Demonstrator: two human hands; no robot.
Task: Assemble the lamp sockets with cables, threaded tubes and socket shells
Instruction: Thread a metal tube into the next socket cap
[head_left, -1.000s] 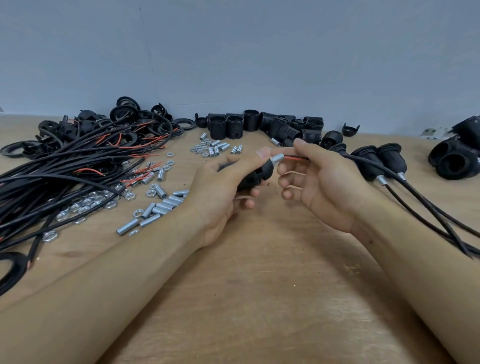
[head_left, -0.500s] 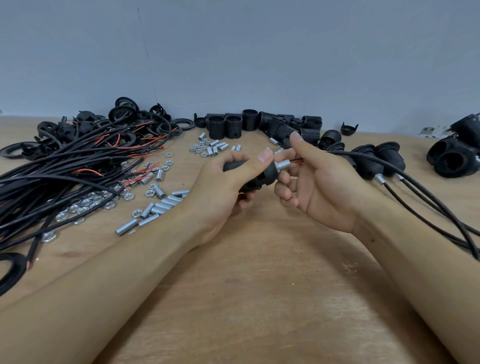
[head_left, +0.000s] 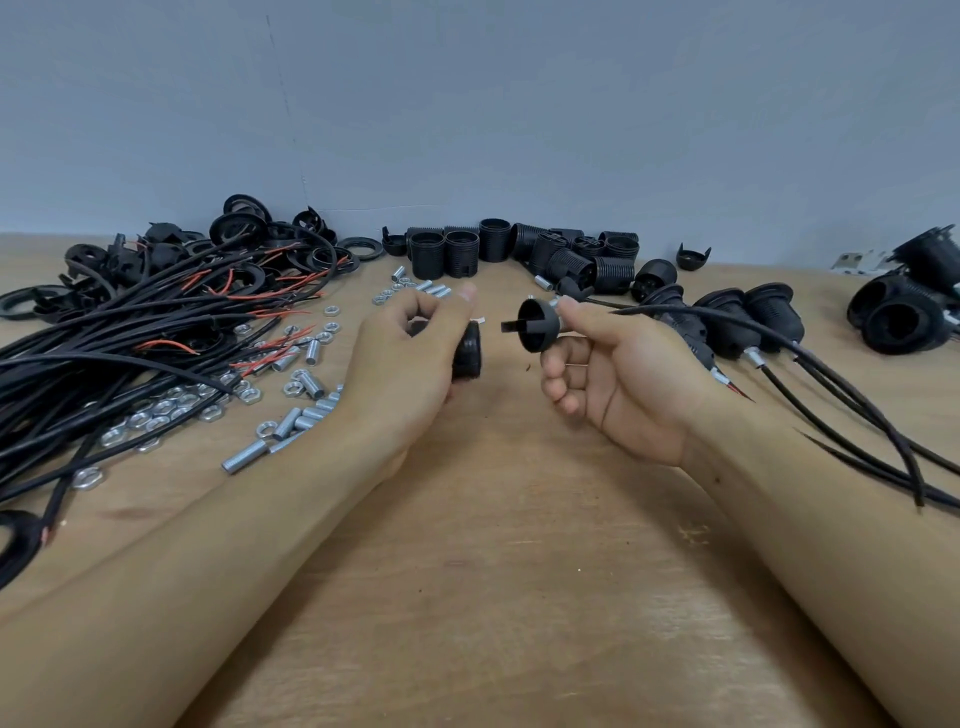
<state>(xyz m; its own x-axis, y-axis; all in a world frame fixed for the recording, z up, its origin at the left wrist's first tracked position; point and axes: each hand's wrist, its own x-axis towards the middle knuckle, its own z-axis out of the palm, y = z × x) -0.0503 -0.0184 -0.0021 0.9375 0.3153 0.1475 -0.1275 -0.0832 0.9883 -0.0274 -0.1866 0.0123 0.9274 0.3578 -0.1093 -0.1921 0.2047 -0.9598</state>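
A wooden bench (head_left: 493, 571) stands against a plain grey-blue wall. Over its middle, the left hand (head_left: 410, 358) curls around a black plastic socket body (head_left: 466, 356), and the right hand (head_left: 618, 374) pinches a black domed socket cap (head_left: 537, 328) with a black cable (head_left: 779, 338) trailing off right. The two parts are held apart. Black cables with red wire ends (head_left: 130, 332), silver threaded tubes (head_left: 291, 421) and nuts lie left; ribbed black socket shells (head_left: 519, 249) line the back

The desk (head_left: 493, 597) is pale wood with a matt, faintly scuffed grain. The threaded tubes (head_left: 291, 421) and nuts (head_left: 171, 410) are bright metal (silvery, slightly shiny). The socket shells (head_left: 613, 273) and cap (head_left: 537, 328) look like black ribbed plastic; the cables (head_left: 104, 353) have matt black sheaths.
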